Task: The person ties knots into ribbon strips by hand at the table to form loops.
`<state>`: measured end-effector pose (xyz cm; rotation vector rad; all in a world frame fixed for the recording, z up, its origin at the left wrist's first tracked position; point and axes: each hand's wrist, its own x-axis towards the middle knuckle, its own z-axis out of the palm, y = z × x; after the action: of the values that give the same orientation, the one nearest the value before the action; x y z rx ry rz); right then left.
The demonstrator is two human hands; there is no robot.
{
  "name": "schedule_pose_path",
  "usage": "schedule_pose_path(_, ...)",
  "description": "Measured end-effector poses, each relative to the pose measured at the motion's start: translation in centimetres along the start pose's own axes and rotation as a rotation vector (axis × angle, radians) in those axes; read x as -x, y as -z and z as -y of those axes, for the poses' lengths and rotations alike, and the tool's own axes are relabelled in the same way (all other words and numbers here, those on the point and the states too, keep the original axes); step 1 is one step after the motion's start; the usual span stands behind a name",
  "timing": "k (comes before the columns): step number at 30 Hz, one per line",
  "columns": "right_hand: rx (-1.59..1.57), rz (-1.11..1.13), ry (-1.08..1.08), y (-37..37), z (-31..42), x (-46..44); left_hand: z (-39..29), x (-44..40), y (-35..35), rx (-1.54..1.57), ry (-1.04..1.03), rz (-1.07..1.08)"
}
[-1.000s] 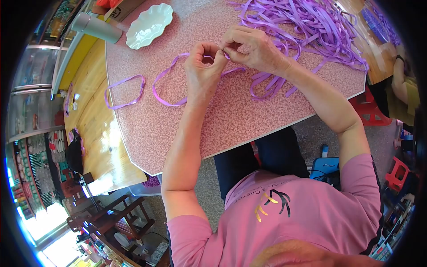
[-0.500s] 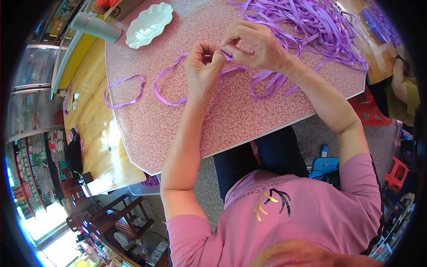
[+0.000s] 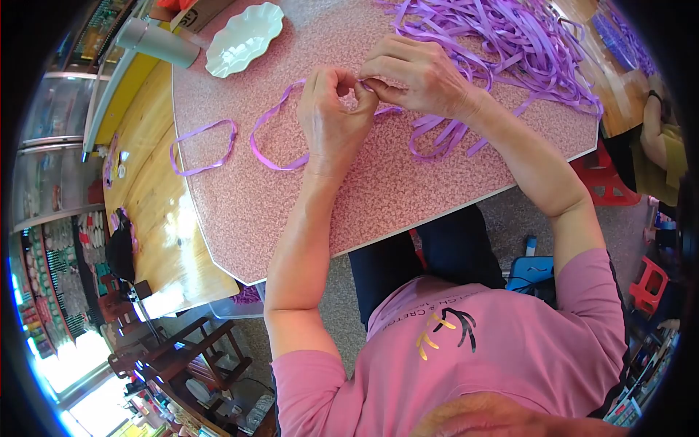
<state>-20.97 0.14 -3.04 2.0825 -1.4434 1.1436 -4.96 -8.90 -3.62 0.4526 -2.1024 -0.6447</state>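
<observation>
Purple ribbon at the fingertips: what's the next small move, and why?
Perhaps hold firm with the left hand and draw the right hand gently away: both pinch at the ribbon, fingertips close together, while its loop lies slack on the pink table. Whether a knot sits there is hidden.

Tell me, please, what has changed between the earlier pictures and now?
The left hand has shifted slightly toward the picture's left; the right hand is less arched, lying flatter. Both still pinch the purple ribbon; nothing was visibly let go. The separate ribbon loop, ribbon pile and scalloped dish stayed put.
</observation>
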Motion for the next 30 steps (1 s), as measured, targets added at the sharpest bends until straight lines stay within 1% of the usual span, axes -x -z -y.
schedule_pose_path(4,-0.02,0.036,-0.017,0.1,0.0,0.0,0.0,0.1,0.0,0.006,0.001,0.011)
schedule_pose_path(7,-0.027,0.065,-0.011,0.0,-0.1,0.1,0.0,0.1,0.0,0.048,0.038,0.051)
schedule_pose_path(9,-0.05,0.044,-0.021,-0.1,0.0,0.0,0.1,0.1,0.0,0.177,0.12,0.085)
schedule_pose_path(10,-0.049,0.043,-0.021,-0.1,0.0,0.1,0.1,0.1,0.0,0.177,0.119,0.085)
schedule_pose_path(12,-0.097,0.049,-0.076,-0.3,0.0,0.2,0.2,0.1,0.1,0.336,0.298,0.159)
schedule_pose_path(13,-0.096,0.047,-0.077,-0.3,0.1,0.2,0.2,0.1,0.2,0.336,0.297,0.16)
schedule_pose_path(15,-0.197,0.04,-0.144,-0.3,0.2,0.2,0.0,0.1,0.3,0.693,0.578,0.211)
schedule_pose_path(16,-0.196,0.04,-0.144,-0.3,0.2,0.2,0.4,0.1,0.2,0.694,0.577,0.213)
schedule_pose_path(18,-0.307,0.011,-0.225,-0.4,0.5,0.2,1.4,0.4,-0.1,0.919,0.611,0.225)
schedule_pose_path(19,-0.307,0.012,-0.225,-0.3,0.7,0.2,1.2,0.3,-0.1,0.92,0.612,0.225)
schedule_pose_path(21,-0.472,0.052,-0.432,-0.3,1.1,0.2,0.8,0.2,0.1,1.058,0.629,0.209)
schedule_pose_path(22,-0.474,0.054,-0.431,-0.3,1.1,0.1,0.9,0.2,0.2,1.057,0.63,0.205)
schedule_pose_path(24,-0.432,0.023,-0.387,-0.3,1.1,0.1,1.1,0.1,0.3,0.857,0.583,0.18)
schedule_pose_path(25,-0.433,0.024,-0.386,-0.4,1.0,0.1,0.9,0.1,0.5,0.856,0.583,0.178)
schedule_pose_path(27,-0.302,0.017,-0.224,-0.5,0.6,0.3,0.2,0.1,0.7,0.408,0.424,0.174)
schedule_pose_path(28,-0.303,0.018,-0.223,-0.4,0.4,0.3,0.1,0.2,0.6,0.407,0.425,0.173)
schedule_pose_path(30,-0.092,0.047,-0.091,-0.2,0.2,0.2,0.0,0.2,0.5,0.159,0.251,0.122)
